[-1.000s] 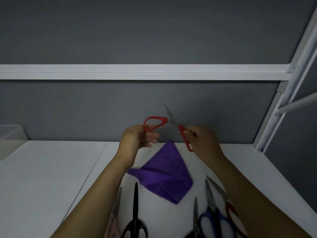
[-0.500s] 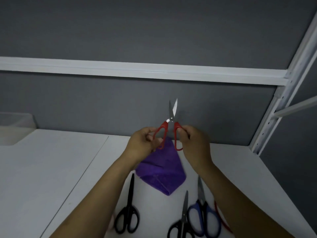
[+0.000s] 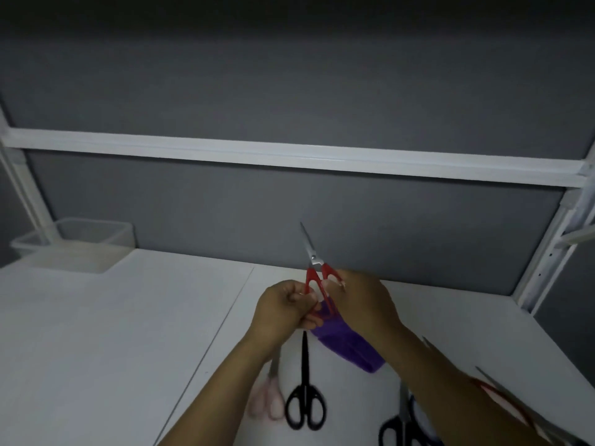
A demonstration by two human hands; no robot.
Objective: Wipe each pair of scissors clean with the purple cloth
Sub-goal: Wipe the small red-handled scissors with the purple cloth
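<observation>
I hold red-handled scissors upright above the white table, blades closed and pointing up. My left hand grips the left handle loop. My right hand grips the right loop. The purple cloth lies folded on the table under and behind my hands, partly hidden by my right forearm. Black scissors and pink-handled scissors lie near my left forearm. Another black pair and a red pair lie by my right forearm.
A clear plastic bin stands at the table's back left corner. A grey partition with a white rail backs the table. A white post rises on the right.
The scissor blades have closed from wide open to fully shut, and my two hands have come together on the handles. The view has shifted, so the bin now shows more.
</observation>
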